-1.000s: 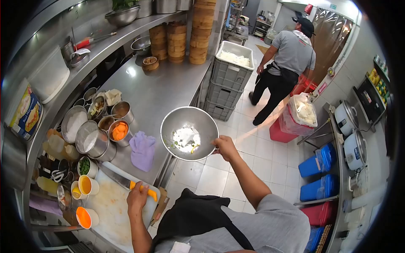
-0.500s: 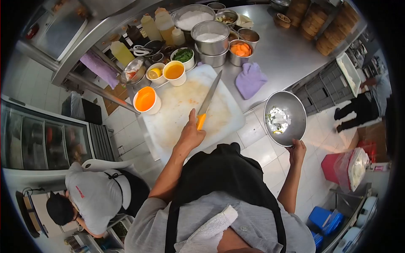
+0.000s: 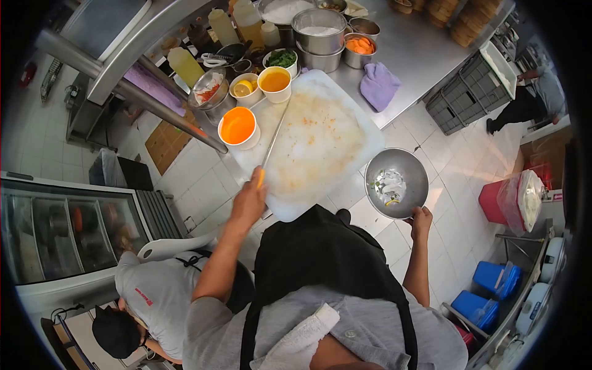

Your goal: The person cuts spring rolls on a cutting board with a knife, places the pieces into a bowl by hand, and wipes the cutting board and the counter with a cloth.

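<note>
My left hand (image 3: 250,200) is closed on the yellow handle of a long knife (image 3: 276,137), whose blade lies along the left part of a white cutting board (image 3: 327,142). Orange bits are scattered on the board. My right hand (image 3: 420,222) grips the rim of a steel bowl (image 3: 414,176), held over the floor right of the board. Pale pieces, some green and a bit of yellow lie inside it. Beside the blade stand a cup of orange liquid (image 3: 238,127) and a cup of yellow-orange liquid (image 3: 275,82).
A purple cloth (image 3: 380,86) and a pot of carrots (image 3: 359,49) are on the steel counter (image 3: 425,55). Squeeze bottles (image 3: 222,28) stand behind the cups. One person (image 3: 154,296) bends at the lower left; another (image 3: 542,92) stands far right. A red bin (image 3: 501,200) is at right.
The knife has moved left across the board with my left hand. My right hand has brought the steel bowl slightly left, nearer the board. The camera view has shifted.
</note>
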`<state>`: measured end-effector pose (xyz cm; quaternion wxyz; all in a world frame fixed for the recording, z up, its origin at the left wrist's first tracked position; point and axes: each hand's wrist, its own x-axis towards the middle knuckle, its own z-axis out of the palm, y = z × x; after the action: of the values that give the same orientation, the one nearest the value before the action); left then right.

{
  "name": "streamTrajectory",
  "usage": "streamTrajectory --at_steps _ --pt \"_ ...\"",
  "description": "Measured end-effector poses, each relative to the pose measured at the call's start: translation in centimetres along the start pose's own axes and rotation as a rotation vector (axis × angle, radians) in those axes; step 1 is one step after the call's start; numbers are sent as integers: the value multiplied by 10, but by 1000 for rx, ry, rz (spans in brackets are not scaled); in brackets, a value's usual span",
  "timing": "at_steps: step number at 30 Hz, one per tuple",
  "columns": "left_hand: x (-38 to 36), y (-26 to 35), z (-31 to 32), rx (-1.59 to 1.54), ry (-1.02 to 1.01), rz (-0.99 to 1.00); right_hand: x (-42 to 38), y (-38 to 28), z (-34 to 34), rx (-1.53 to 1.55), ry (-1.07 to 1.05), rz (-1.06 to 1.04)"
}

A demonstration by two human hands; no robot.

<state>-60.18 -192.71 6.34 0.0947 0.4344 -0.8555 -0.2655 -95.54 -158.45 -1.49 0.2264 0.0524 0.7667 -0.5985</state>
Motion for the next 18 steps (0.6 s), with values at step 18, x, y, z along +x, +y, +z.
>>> streamTrajectory --at_steps 18 --pt "57 63 49 27 -355 -73 -22 -10 23 -50 -59 -35"
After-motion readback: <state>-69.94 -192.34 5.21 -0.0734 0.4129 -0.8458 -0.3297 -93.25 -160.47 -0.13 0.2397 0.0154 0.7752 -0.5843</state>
